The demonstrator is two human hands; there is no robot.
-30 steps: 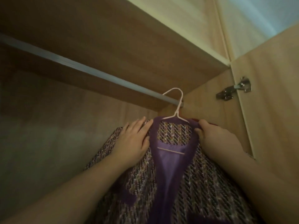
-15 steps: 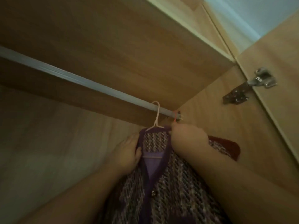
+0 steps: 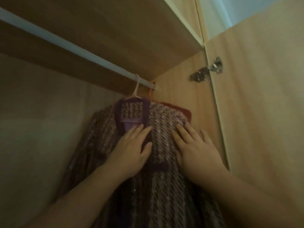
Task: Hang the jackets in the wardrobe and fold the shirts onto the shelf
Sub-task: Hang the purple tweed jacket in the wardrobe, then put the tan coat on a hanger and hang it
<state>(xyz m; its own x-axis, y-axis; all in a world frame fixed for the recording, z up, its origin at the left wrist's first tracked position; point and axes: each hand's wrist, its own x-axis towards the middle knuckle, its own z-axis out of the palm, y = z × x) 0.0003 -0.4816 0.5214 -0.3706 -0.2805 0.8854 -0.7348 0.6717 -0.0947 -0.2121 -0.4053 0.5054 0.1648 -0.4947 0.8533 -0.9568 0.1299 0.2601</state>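
A purple tweed jacket [image 3: 105, 139] with dark purple trim hangs on a pale pink hanger [image 3: 136, 87], whose hook sits over the silver wardrobe rail [image 3: 69, 45] near its right end. My left hand [image 3: 131, 150] lies flat on the jacket's front by the collar opening, fingers spread. My right hand [image 3: 195, 148] rests flat on the jacket's right shoulder side, fingers apart. Behind it a red garment [image 3: 184, 112] hangs on an orange hanger [image 3: 150, 91] against the wardrobe's right wall.
A wooden shelf [image 3: 131, 30] runs just above the rail. The wardrobe's right side panel [image 3: 185, 96] and the open door [image 3: 263, 112] with its metal hinge [image 3: 207, 71] stand close on the right. The pale back wall [image 3: 41, 120] lies to the left.
The hanger hook went onto the rail and the jacket now hangs by itself. Both hands let go of the collar and slid down onto the jacket's front, lying flat.
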